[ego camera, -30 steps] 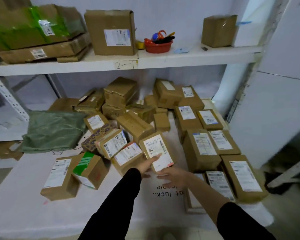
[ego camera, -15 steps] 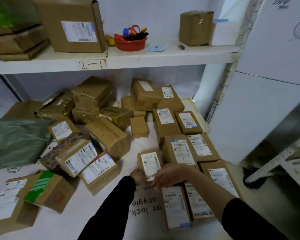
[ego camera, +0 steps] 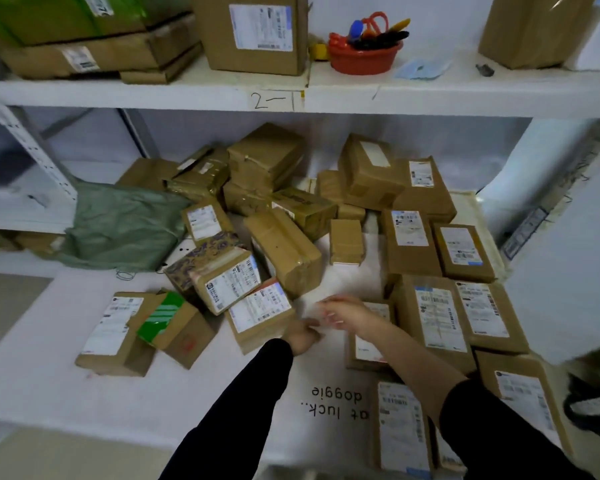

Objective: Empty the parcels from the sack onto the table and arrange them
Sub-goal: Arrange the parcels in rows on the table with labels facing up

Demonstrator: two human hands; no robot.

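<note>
Left hand [ego camera: 303,332], right hand [ego camera: 343,311] close together over table [ego camera: 42,358], motion-blurred: finger state cannot tell. Small labelled parcel [ego camera: 366,351] beneath right forearm. Parcel heap [ego camera: 284,251] at 12 o'clock of hands; green sack [ego camera: 118,230] at 10 o'clock.

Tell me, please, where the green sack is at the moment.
In the head view, the green sack lies crumpled on the left of the table, just left of the jumbled parcel pile.

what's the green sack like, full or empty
Empty, apparently: the green sack lies collapsed and crumpled on the table, no box shapes bulging through it. Its inside is not visible.
</note>
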